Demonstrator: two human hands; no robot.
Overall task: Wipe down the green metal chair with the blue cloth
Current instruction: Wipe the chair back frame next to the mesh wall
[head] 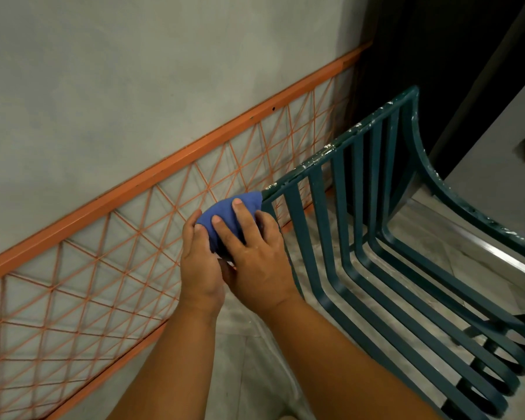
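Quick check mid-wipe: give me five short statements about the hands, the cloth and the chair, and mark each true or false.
1. Both hands grip the cloth. True: the left hand and right hand wrap it.
2. The cloth is on the chair seat. False: it is at the near corner of the backrest top rail.
3. The top rail shows chipped or white-flecked paint. True.
4. The cloth is red. False: it is blue.
5. An orange grille runs along the wall behind the hands. True.
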